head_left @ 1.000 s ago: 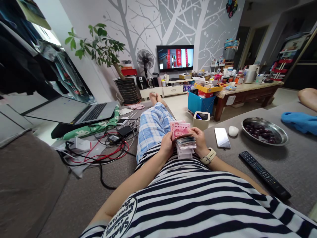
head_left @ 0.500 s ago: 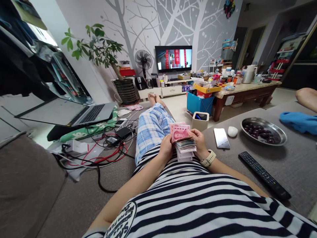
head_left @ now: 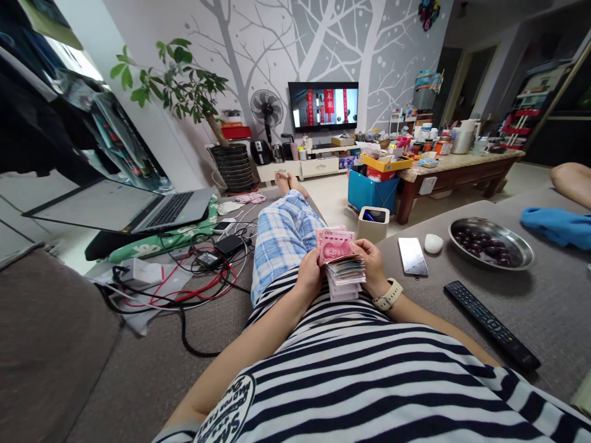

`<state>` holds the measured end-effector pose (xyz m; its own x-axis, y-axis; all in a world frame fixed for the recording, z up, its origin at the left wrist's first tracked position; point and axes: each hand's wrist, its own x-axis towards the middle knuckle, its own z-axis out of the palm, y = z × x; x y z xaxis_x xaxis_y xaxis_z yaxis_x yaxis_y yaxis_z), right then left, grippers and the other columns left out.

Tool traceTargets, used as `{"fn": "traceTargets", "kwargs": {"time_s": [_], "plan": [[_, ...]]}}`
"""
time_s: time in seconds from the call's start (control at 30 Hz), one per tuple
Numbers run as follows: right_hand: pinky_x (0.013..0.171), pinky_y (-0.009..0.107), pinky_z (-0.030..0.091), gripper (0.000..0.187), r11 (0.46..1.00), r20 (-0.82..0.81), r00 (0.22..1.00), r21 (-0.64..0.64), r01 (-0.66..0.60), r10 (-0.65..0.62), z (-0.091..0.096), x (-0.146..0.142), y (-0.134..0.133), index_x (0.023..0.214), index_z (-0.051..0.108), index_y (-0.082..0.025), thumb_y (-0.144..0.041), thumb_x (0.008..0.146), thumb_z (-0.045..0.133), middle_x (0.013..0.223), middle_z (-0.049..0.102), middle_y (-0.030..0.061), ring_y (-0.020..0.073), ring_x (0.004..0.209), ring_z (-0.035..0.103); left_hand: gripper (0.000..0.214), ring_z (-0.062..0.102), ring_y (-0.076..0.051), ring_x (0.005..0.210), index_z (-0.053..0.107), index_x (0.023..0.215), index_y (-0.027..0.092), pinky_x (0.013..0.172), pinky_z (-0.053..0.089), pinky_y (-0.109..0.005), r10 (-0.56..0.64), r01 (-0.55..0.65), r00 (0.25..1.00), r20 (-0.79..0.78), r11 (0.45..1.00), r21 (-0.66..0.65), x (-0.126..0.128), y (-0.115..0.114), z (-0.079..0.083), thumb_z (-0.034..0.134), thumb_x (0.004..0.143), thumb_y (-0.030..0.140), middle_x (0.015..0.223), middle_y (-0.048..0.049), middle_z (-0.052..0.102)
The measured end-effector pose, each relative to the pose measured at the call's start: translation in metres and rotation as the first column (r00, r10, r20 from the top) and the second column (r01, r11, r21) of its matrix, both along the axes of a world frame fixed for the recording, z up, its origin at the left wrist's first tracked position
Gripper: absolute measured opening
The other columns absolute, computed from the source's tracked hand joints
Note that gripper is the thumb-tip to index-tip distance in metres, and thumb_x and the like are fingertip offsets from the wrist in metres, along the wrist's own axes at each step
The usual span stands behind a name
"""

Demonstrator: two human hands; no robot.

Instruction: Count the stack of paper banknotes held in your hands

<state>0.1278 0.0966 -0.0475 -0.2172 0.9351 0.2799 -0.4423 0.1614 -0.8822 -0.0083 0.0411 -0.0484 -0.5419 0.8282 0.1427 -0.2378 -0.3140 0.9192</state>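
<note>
A folded stack of banknotes (head_left: 344, 271) is held over my lap, with a pink 100 note on top and the ends of the lower notes hanging towards me. My left hand (head_left: 310, 271) is closed on the stack's left edge. On the right edge, my right hand (head_left: 370, 263) grips the same stack, its thumb lying on the pink note; a pale watch is on that wrist. The fingers under the notes are hidden. Blue checked trousers (head_left: 281, 237) and a striped shirt are beneath the hands.
To the right on the sofa lie a phone (head_left: 413, 256), a white earbud case (head_left: 433, 243), a remote control (head_left: 492, 324) and a steel bowl (head_left: 526, 255) of dark fruit. Tangled cables (head_left: 184, 299) and a laptop (head_left: 170, 209) are at left. Another person's bare limb (head_left: 572, 183) shows at far right.
Both hands keep their hold on the banknotes, almost unmoved. The view has tilted very slightly, and the television picture has changed a little.
</note>
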Motion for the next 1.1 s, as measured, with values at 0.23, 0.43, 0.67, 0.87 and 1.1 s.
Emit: {"fn": "traceTargets", "kwargs": {"time_s": [0.23, 0.43, 0.67, 0.87, 1.1], "plan": [[0.06, 0.029, 0.043, 0.035, 1.0, -0.01, 1.0, -0.003, 0.006, -0.006, -0.0003, 0.0003, 0.0, 0.069, 0.067, -0.021, -0.051, 0.065, 0.086, 0.063, 0.06, -0.0028, 0.0143, 0.06, 0.05, 0.02, 0.043, -0.016, 0.066, 0.06, 0.054, 0.023, 0.062, 0.04, -0.028, 0.005, -0.004, 1.0, 0.011, 1.0, -0.021, 0.0004, -0.0019, 0.0015, 0.067, 0.071, 0.03, 0.064, -0.0001, 0.056], [0.062, 0.03, 0.045, 0.034, 1.0, 0.007, 1.0, 0.019, 0.006, -0.006, -0.0016, 0.001, 0.0003, 0.073, 0.069, -0.021, -0.051, 0.067, 0.084, 0.065, 0.063, -0.0019, 0.0153, 0.062, 0.052, 0.021, 0.045, -0.016, 0.066, 0.061, 0.056, 0.021, 0.065, 0.042, -0.028, 0.002, -0.001, 0.999, 0.035, 1.0, -0.024, 0.0025, -0.0042, 0.0046, 0.066, 0.074, 0.03, 0.065, 0.0005, 0.058], [0.056, 0.029, 0.042, 0.036, 0.998, 0.014, 1.0, 0.068, 0.0, -0.001, -0.0016, 0.0029, -0.0002, 0.068, 0.065, -0.023, -0.056, 0.075, 0.077, 0.06, 0.058, -0.0023, 0.0146, 0.056, 0.049, 0.018, 0.054, -0.019, 0.071, 0.067, 0.063, 0.02, 0.071, 0.047, -0.031, -0.035, 0.036, 0.997, 0.067, 0.999, -0.02, 0.002, -0.0026, 0.0032, 0.069, 0.073, 0.034, 0.068, -0.0016, 0.065], [0.053, 0.029, 0.039, 0.041, 0.998, 0.002, 0.999, 0.06, -0.037, 0.037, -0.0035, 0.0014, 0.0002, 0.071, 0.064, -0.023, -0.062, 0.081, 0.072, 0.054, 0.058, -0.0017, 0.0146, 0.051, 0.049, 0.021, 0.06, -0.021, 0.073, 0.068, 0.065, 0.021, 0.076, 0.05, -0.034, -0.027, 0.03, 0.988, 0.149, 0.999, -0.019, 0.0024, 0.0004, 0.0024, 0.077, 0.068, 0.039, 0.07, -0.0013, 0.069], [0.059, 0.029, 0.041, 0.042, 0.999, 0.0, 1.0, 0.047, 0.006, -0.006, -0.0029, 0.0001, 0.0044, 0.068, 0.057, -0.023, -0.057, 0.07, 0.083, 0.063, 0.056, -0.0034, 0.0142, 0.06, 0.048, 0.028, 0.065, -0.022, 0.071, 0.072, 0.074, 0.019, 0.078, 0.052, -0.036, -0.142, 0.14, 0.976, 0.162, 0.99, 0.022, -0.0007, 0.002, -0.0029, 0.085, 0.062, 0.042, 0.07, -0.0016, 0.072]]}}
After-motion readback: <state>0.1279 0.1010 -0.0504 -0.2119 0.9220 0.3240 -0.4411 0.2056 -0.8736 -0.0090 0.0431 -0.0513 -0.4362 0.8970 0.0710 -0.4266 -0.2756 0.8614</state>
